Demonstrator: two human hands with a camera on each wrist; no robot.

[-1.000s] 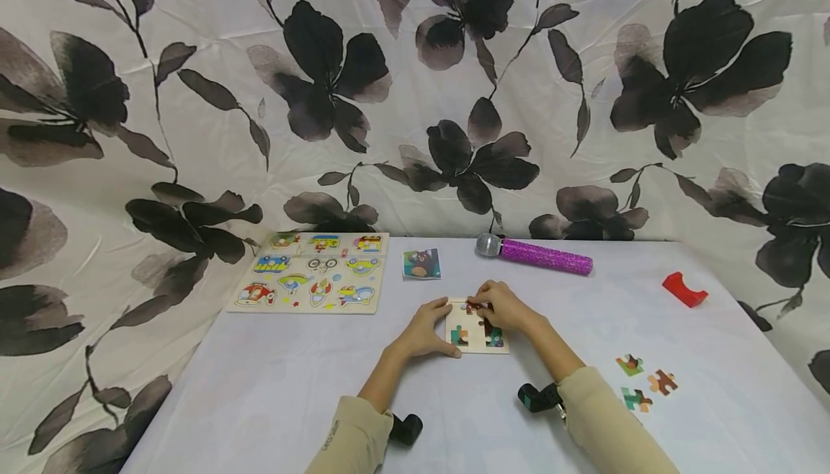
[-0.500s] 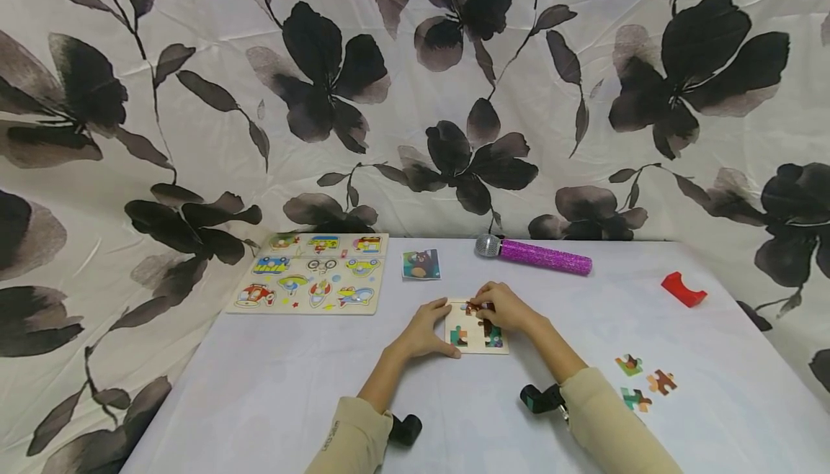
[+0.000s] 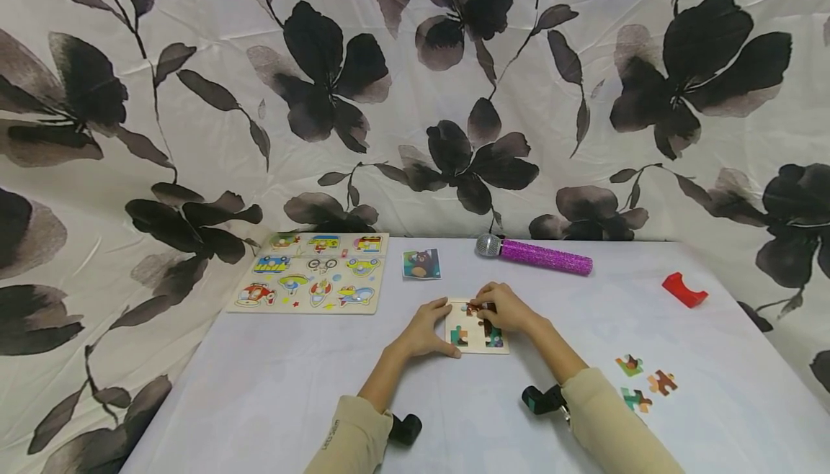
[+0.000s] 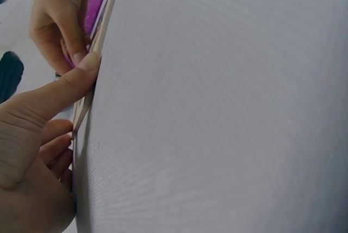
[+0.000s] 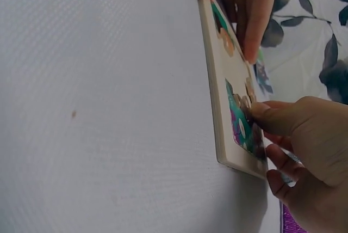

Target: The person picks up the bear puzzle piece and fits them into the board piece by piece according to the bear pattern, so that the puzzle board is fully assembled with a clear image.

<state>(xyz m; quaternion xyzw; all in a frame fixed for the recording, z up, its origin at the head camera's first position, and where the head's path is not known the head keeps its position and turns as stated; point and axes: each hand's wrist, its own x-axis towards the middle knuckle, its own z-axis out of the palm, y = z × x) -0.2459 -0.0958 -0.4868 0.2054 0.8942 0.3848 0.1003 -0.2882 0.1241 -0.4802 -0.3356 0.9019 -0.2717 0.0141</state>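
A small wooden jigsaw board (image 3: 475,338) lies flat on the white table, with a teal piece (image 3: 459,336) at its near left and a joined dark section (image 3: 494,337) at its right. My left hand (image 3: 424,331) grips the board's left side, thumb at the near corner and fingertips at the far edge. Over the far right part, my right hand (image 3: 508,308) pinches a puzzle piece, mostly covered by the fingers. In the right wrist view the thumb and index of that hand (image 5: 318,146) meet at the far end of the dark section (image 5: 242,127).
Three loose jigsaw pieces (image 3: 663,382) lie right of the right forearm. Behind the board are a bear picture card (image 3: 421,264) and a glittery purple microphone (image 3: 545,256). A vehicle peg puzzle (image 3: 337,309) stands at far left, a red notched block (image 3: 684,291) at far right.
The right wrist and forearm have shifted slightly to the right, the fingers staying at the same spot on the board. The left hand and the board have not moved.
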